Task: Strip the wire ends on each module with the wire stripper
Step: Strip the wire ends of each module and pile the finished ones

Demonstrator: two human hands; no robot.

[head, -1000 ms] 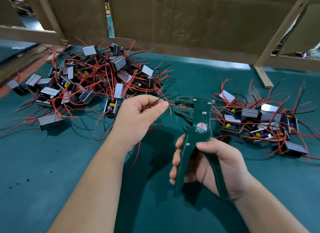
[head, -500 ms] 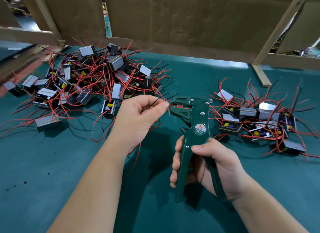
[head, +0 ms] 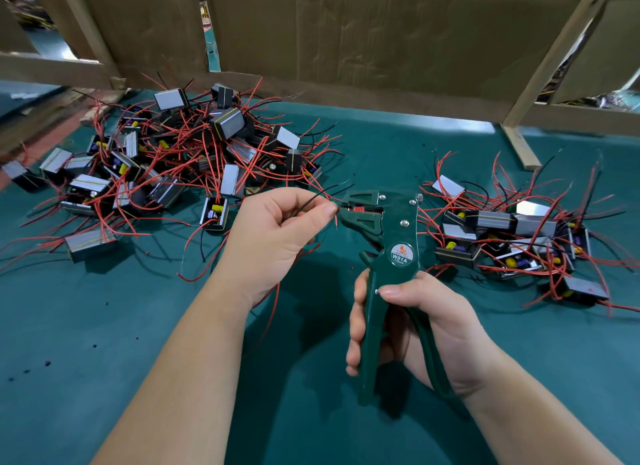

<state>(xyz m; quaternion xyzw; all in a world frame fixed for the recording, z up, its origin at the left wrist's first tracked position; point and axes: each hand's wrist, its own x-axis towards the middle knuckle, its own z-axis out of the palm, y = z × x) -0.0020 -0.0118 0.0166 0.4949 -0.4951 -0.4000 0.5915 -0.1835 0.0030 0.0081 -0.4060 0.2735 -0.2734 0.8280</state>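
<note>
Wire stripper (head: 391, 243) opens leftward, in line with the red wire (head: 274, 305) my left hand (head: 277, 232) pinches at its mouth; my right hand (head: 426, 329) grips its handles.

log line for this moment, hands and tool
right hand: grips wire stripper handles | left hand: pinches wires at its mouth | modules: piles left and right of hands

Dark green wire stripper (head: 388, 229) with an orange-rimmed round badge (head: 401, 253), against a teal table cover (head: 104, 378); red and black wires (head: 194, 153) tangled over black modules (head: 169, 99) with silver-grey faces and yellow specks; plain brown cardboard (head: 381, 32) behind
</note>
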